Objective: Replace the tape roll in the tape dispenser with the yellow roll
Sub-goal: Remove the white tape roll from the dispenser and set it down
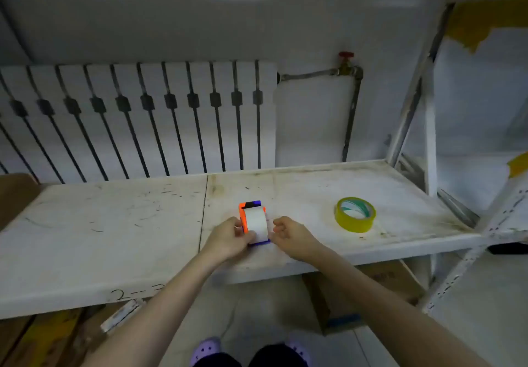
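An orange and blue tape dispenser [249, 206] stands on the white shelf [114, 223] with a white tape roll [256, 222] in it. My left hand [228, 238] grips the dispenser's left side and lower front. Just to the dispenser's right, my right hand [291, 236] has its fingers curled, the fingertips at the roll's right edge; whether they touch it is unclear. The yellow tape roll [355, 214] lies flat on the shelf, well right of both hands.
A white radiator [137, 115] and a pipe with a red valve [346, 60] are behind the shelf. A metal rack upright [414, 103] rises at the right. Cardboard boxes [380, 283] sit under the shelf. My purple shoes [205, 349] are on the floor.
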A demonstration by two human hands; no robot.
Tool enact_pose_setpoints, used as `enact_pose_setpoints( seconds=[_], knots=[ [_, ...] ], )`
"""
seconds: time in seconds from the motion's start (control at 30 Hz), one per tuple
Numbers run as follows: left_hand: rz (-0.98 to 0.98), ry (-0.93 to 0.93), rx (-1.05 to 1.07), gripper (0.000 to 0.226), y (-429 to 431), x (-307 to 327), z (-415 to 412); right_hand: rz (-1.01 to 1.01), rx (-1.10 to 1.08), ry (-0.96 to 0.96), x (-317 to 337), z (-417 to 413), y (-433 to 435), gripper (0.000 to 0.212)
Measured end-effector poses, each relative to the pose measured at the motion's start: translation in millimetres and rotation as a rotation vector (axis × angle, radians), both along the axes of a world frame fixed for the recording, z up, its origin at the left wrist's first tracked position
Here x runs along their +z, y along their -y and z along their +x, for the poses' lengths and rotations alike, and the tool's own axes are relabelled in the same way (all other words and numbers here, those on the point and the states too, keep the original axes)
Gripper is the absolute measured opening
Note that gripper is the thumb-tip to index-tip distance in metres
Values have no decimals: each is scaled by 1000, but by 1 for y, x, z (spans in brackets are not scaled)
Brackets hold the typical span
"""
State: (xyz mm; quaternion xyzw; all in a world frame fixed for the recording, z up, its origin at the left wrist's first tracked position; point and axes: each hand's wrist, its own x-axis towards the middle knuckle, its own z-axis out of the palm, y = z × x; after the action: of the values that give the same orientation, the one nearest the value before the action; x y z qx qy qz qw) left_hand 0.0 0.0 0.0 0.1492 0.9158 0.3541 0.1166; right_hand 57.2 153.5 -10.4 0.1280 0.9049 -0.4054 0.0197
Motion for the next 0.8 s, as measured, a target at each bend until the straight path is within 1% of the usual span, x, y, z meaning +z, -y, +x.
enact_pose_setpoints(
  seconds=[0.1,0.2,0.3,0.37,0.47,0.57,0.7,0.8],
  knots=[
    [189,9,98,21,-9,-15,-18,-41,-48,-117,-12,-17,0,34],
    [377,68,131,38,-17,-21,-25,-45,-87,-171,-20,-30,2,26],
    [539,163,183,37,-22,-21,-28,-62,-111,-225,-27,-37,1,25],
    [587,240,210,32,-23,-22,-29,-81,-115,-236,-30,-38,1,22],
    [609,290,253,35,-23,-23,-27,-78,-86,-240,-33,-33,2,21],
    [621,293,272,33,-23,-22,-24,-65,-67,-259,-31,-28,2,28],
    [640,267,267,18,-24,-18,-18,-110,-78,-277,-26,-21,2,24],
    [678,277,255,21,-23,-14,-12,-153,-99,-286,-22,-14,3,20]
  ],
)
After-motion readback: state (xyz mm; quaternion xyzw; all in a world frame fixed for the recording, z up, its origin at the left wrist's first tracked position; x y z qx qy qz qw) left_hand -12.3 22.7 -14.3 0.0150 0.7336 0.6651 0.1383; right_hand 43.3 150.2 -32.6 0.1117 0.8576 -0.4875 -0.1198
